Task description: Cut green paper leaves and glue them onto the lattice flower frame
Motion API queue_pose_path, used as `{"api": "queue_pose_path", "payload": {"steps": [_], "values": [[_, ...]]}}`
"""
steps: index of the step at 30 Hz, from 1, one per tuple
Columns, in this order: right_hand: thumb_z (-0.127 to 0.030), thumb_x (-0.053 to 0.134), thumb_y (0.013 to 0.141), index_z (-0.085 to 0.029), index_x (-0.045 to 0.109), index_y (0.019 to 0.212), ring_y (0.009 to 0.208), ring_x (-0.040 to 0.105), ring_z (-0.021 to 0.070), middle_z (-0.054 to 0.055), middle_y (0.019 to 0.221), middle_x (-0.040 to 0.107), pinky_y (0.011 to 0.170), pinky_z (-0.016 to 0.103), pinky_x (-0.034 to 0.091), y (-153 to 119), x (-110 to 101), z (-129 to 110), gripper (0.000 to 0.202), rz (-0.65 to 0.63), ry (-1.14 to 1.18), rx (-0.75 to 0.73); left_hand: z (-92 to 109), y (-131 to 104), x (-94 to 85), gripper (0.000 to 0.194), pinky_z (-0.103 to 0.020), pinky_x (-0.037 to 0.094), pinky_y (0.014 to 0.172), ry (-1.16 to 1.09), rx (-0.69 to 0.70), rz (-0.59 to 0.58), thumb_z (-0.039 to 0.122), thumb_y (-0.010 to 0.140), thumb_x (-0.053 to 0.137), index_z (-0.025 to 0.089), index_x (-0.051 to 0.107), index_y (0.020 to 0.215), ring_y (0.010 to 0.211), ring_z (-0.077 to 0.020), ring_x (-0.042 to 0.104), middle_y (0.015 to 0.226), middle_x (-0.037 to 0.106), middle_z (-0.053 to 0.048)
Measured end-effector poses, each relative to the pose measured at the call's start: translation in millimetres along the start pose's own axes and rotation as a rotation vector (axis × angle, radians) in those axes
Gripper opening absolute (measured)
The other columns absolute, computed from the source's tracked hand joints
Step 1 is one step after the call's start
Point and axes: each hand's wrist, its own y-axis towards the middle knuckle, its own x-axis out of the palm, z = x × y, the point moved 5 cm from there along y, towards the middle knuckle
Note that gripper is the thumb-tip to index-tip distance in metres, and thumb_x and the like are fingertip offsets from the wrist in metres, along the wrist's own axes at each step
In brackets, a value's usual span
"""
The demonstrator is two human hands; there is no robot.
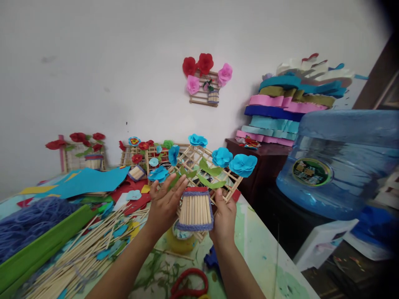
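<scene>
A wooden stick lattice [187, 158] with blue paper flowers [243, 165], green paper leaves [212, 182] and a small stick basket [196, 209] edged in blue and red is held up over the table. My right hand [225, 216] grips its lower right edge, thumb in front. My left hand [166, 203] lies against the lattice's left side, fingers extended near a leaf and the basket. Below the basket stands a yellow container [179, 243], partly hidden. Red-handled scissors [190, 282] lie near the front.
Loose sticks [84, 253], blue cord [37, 220], green paper [43, 245] and a blue sheet [90, 180] cover the left side. More flowered lattices [93, 153] stand behind; one hangs on the wall [124, 62]. At right are a water bottle [339, 162] and stacked coloured shapes [280, 108].
</scene>
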Motion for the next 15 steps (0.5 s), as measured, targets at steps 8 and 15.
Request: {"api": "queue_pose_path", "payload": {"steps": [8, 15], "values": [[-0.054, 0.073, 0.067, -0.020, 0.054, 0.072, 0.053, 0.054, 0.0133, -0.005, 0.060, 0.055, 0.053, 0.025, 0.043, 1, -2, -2, 0.039, 0.051, -0.003, 0.011, -1, -20, -2.6, 0.048, -0.038, 0.037, 0.094, 0.054, 0.053, 0.225, 0.013, 0.080, 0.064, 0.026, 0.060, 0.126, 0.102, -0.0243, 0.058, 0.102, 0.073, -0.009], [-0.056, 0.064, 0.077, -0.020, 0.061, 0.083, 0.058, 0.053, 0.0141, -0.001, 0.068, 0.060, 0.057, 0.026, 0.043, -10, 5, -15, 0.037, -0.130, -0.085, -0.065, -12, -22, 2.4, 0.017, -0.039, 0.042, 0.086, -0.269, -0.172, 0.224, 0.022, 0.086, 0.057, 0.024, 0.070, 0.096, 0.092, -0.0235, 0.060, 0.091, 0.071, -0.007]]}}
